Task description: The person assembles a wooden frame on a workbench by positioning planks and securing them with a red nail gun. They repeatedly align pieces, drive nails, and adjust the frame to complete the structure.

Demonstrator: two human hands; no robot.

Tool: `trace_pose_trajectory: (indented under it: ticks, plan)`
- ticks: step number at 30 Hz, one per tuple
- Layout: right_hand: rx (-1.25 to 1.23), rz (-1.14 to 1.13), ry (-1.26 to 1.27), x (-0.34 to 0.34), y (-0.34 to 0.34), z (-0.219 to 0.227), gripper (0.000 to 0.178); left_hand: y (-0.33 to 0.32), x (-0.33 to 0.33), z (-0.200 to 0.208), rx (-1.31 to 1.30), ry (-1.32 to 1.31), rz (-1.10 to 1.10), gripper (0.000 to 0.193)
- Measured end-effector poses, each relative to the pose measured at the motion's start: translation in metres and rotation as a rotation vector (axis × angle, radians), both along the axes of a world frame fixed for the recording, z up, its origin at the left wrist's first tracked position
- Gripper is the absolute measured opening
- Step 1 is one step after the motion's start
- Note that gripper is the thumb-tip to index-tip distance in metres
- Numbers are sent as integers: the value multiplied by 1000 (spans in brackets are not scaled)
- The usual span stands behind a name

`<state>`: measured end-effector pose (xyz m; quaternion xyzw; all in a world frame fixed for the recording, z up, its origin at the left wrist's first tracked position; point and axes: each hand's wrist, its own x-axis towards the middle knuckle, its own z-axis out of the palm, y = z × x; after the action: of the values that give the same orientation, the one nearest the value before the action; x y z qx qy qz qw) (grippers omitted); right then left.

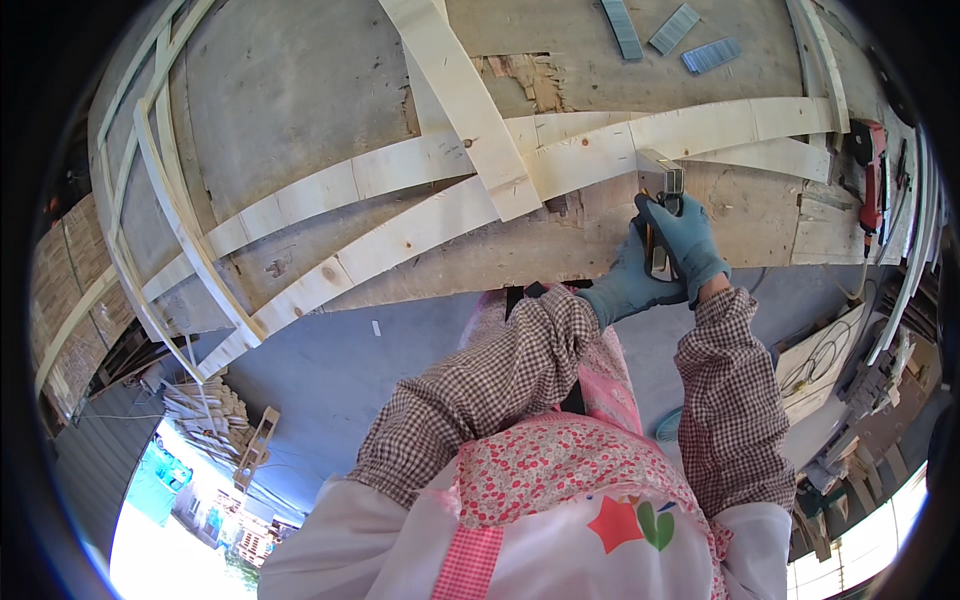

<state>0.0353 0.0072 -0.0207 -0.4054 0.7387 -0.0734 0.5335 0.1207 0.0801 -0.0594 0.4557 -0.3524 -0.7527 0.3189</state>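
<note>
In my two gloved hands is what looks like a staple gun [659, 258], a narrow tool with a metal head and black and orange parts. My left hand [622, 280] is closed around its near, lower part. Wrapped over its upper side is my right hand [697, 238]. The metal head reaches the bench's near side, close to a short pale wood block [655, 160]. Just beyond lies a curved wooden strip [590, 160] of a frame. My fingers hide much of the tool.
A wide board [465, 110] crosses the curved strips. Several staple strips [676, 28] lie on the worn plywood bench [300, 80]. A red power tool [872, 180] rests at the right edge. More curved frame pieces [165, 170] stand at left. Scrap wood [210, 415] is piled on the floor.
</note>
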Motion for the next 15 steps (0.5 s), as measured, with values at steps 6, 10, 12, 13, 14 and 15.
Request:
trace_pose_trajectory:
  ticks: [6,10,12,13,14,15]
  plan:
    - [-19,252,183,5,-17,16,40,3,-15,-8,9,53,118,104]
    - [9,327,412,16,-20,14,41,-7,-4,10,181,173,130,96]
    - [-40,286,501,21,-16,9,40,-12,1,11,202,-71,-15,91]
    - [-33,263,486,22,-15,9,39,-13,3,10,212,-192,-88,89]
    - [-25,238,472,24,-15,9,39,-13,4,6,210,-221,-118,87]
    - [-17,213,457,24,-14,9,39,-13,6,-1,207,-250,-149,85]
